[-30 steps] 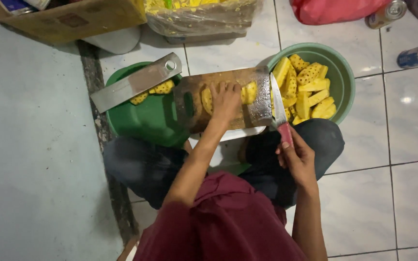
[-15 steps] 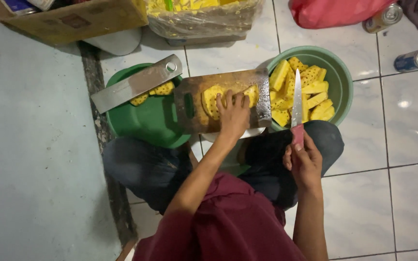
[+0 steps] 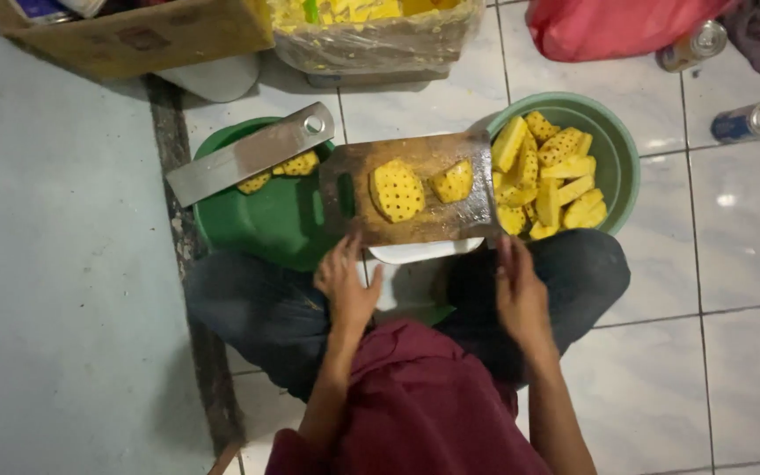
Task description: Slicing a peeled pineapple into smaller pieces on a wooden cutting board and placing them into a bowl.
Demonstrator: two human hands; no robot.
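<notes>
Both hands now off the work. Left hand (image 3: 347,283) sits at the near edge of the wooden cutting board (image 3: 411,189), fingers loosely spread, fingertips at or just touching the board's 7 o'clock corner; holding nothing. Right hand (image 3: 519,290) is at the board's 5 o'clock corner, fingers fairly close together and pointing up at the edge. Knife that was in it half a second ago isn't visible anymore; can't tell where it went, possibly hidden under the hand or board.

Change: left hand was pressing the fruit on the board, now pulled back. Two peeled pineapple pieces lie free on the board: a rounder pineapple slab (image 3: 397,189) at centre, a smaller pineapple piece (image 3: 452,181) at its 3 o'clock, just apart.

Around: pale green basin (image 3: 619,158) with cut pineapple chunks at the board's 3 o'clock; dark green basin (image 3: 257,220) at 9 o'clock, metal cleaver (image 3: 248,154) lying across its rim, few small bits under it.

Read: cutting paused, looks like repositioning the board.
</notes>
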